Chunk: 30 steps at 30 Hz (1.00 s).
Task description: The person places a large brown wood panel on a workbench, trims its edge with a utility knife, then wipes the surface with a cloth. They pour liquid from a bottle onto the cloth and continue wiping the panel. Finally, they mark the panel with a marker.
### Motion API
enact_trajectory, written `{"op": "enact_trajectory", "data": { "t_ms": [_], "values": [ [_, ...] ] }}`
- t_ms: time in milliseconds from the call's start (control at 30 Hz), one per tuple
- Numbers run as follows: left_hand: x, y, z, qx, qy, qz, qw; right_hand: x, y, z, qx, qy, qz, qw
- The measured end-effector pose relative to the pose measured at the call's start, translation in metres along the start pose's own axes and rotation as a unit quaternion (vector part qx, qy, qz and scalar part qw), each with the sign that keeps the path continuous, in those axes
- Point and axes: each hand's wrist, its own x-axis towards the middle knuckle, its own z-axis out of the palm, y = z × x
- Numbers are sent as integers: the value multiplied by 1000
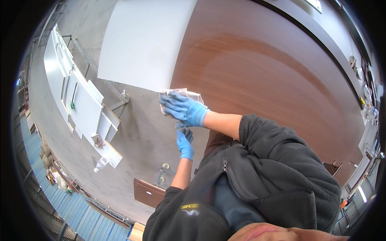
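Note:
My right hand (183, 108), in a blue work glove with darker fingers, lies over a white cloth (195, 96) and holds it by the near corner of a large brown wood-grain panel (257, 76). The cloth is bunched and sticks out past the fingers. Just below is my left hand (185, 144) in a matching glove, with loosely bent fingers apart and nothing seen in them. It is near the right hand's thumb and off the panel. A white panel (142, 44) adjoins the brown one on its left.
On the left, a stack of white boards (82, 100) bears a crumpled cloth (97, 140), a green-ended tool (72, 105) and a clear plastic bottle (101, 164). A small brown board (148, 193) stands low by a wheeled metal frame (161, 174). A dark-edged ledge bounds the far right.

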Motion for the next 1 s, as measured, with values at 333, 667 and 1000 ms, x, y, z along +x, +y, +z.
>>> {"op": "enact_trajectory", "data": {
  "t_ms": [333,667,1000],
  "values": [
    [2,31,25,-116,2,54,992,47,234,-72,-33,85,227,970],
    [34,55,50,-125,81,213,966,3,58,-29,-98,85,169,977],
    [48,112,-59,-130,342,204,908,-35,-15,1,104,-92,-134,981]
  ]
}}
